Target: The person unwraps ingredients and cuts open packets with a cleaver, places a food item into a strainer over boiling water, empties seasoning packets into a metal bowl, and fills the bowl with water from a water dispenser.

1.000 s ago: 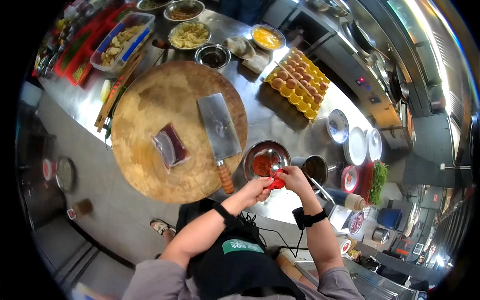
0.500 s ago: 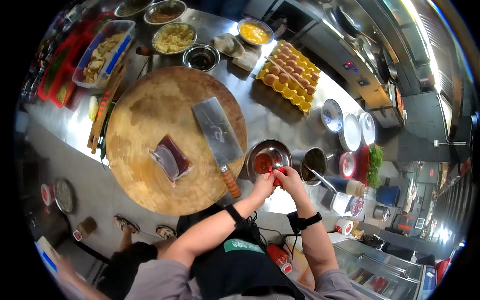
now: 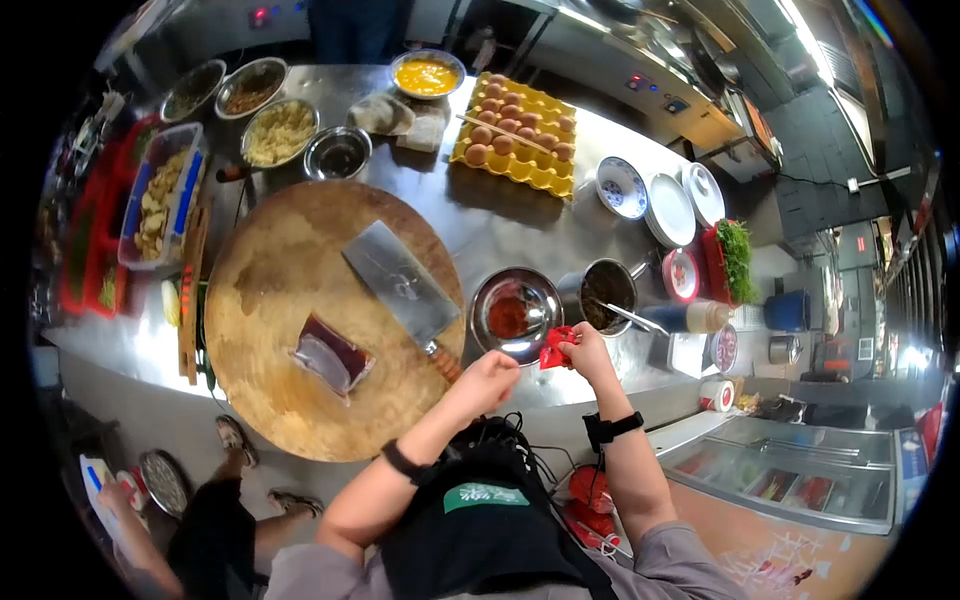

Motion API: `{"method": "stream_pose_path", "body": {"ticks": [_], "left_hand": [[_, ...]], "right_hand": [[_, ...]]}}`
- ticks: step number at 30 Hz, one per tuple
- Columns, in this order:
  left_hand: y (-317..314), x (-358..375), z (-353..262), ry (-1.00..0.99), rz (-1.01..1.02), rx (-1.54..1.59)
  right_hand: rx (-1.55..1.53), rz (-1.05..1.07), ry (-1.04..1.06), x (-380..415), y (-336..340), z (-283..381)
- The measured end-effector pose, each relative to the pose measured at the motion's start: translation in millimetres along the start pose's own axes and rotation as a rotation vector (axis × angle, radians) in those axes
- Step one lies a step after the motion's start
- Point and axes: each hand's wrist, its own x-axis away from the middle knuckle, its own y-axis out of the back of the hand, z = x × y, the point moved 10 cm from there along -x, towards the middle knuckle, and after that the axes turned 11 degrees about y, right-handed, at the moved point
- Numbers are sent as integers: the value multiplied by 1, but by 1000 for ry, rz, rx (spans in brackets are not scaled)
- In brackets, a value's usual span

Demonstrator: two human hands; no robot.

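Note:
My right hand (image 3: 588,352) grips a small red packet (image 3: 556,347) that looks crumpled, at the near edge of a steel bowl (image 3: 480,300). Red paste (image 3: 506,318) lies in that bowl. My left hand (image 3: 488,382) is apart from the packet, closed with thumb and fingers pinched together; whether anything tiny is between them is hidden. It is near the wooden handle of a cleaver (image 3: 400,285), which lies flat on the round chopping board (image 3: 270,240). A dark red block in clear plastic wrap (image 3: 333,355) rests on the board too.
Right of the bowl stands a steel pot (image 3: 608,290) with a utensil across it. Behind are a yellow egg tray (image 3: 530,180), a beaten-egg bowl (image 3: 428,75) and white plates (image 3: 668,210). A tub of cut food (image 3: 160,205) stands left. Another person's arm (image 3: 130,530) shows lower left.
My hands have come apart: the right keeps the red packet, while the left has drawn back to the left and nearer me. The view has shifted; the other person has moved.

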Motion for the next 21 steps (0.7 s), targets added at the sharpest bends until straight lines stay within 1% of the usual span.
{"method": "stream_pose_path", "body": {"ticks": [1, 3, 4, 5, 7, 8, 9, 10, 11, 12, 13, 14, 15, 17, 19, 20, 21], "left_hand": [[2, 10, -4, -1, 0, -16], [4, 31, -16, -54, 38, 36], [9, 39, -21, -86, 1, 13], [9, 48, -23, -90, 11, -14], [23, 67, -33, -159, -111, 5], [28, 74, -35, -183, -142, 38], [33, 81, -33, -204, -167, 70], [42, 87, -29, -211, -217, 56], [52, 91, -26, -221, -259, 39], [57, 97, -24, -227, -323, 25], [63, 103, -21, -237, -390, 13], [76, 106, -16, -269, -443, 7], [85, 110, -12, -301, -501, 10], [78, 125, -10, -318, -571, 92], [72, 133, -3, -404, -531, 127], [79, 136, 9, -373, -574, 116], [85, 140, 21, -341, -615, 106]], "right_hand": [[-12, -10, 3, 0, 2, 1], [-381, -5, 65, 2, -3, 15], [-307, -26, 66, 2, 0, 13], [-156, -49, 73, -2, 2, 0], [91, -107, 202, -7, 10, -11], [74, -95, 304, -11, 8, -14], [-324, -63, 218, 0, 7, 4], [-337, -19, 219, 9, 14, 25], [-438, 23, 221, 10, 15, 30], [-485, -40, 363, 18, 32, 53], [-433, -41, 383, 23, 53, 64], [-632, -32, 431, 31, 72, 80], [-677, 10, 370, 40, 98, 89], [-834, 1, 394, 62, 169, 97], [-984, -79, 527, 82, 263, 91], [-974, -231, 551, 85, 317, 72], [-960, -388, 509, 89, 371, 48]]}}
